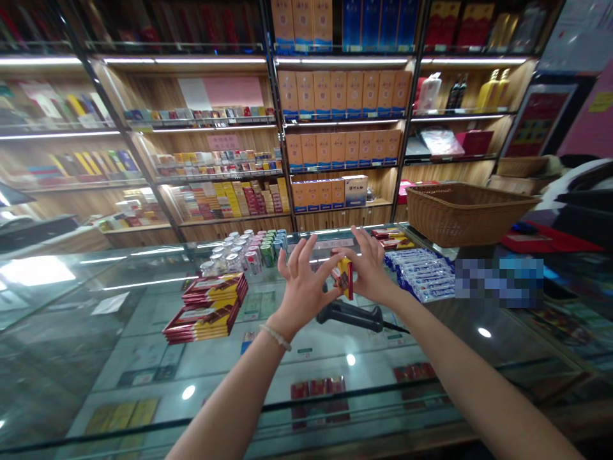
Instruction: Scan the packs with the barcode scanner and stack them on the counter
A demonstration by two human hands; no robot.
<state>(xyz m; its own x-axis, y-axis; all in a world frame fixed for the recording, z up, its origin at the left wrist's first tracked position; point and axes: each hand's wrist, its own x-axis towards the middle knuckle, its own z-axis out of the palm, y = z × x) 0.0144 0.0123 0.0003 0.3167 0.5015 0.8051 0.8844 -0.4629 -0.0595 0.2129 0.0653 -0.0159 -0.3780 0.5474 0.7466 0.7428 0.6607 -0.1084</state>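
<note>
Both my hands are raised over a glass counter (143,358) and meet around a small red and yellow pack (345,278). My left hand (301,281) has its fingers spread, with thumb and fingertips against the pack's left side. My right hand (371,268) cups the pack from the right and behind, pinching it. A bead bracelet (276,337) sits on my left wrist. Below the hands a black barcode scanner (352,314) lies on the glass.
Two stacks of red and yellow cartons (208,306) lie left of the hands. Small jars and cans (244,252) stand behind. Blue-white packets (424,271) and a wicker basket (467,214) are at the right. Shelves of boxed goods (342,96) fill the back wall.
</note>
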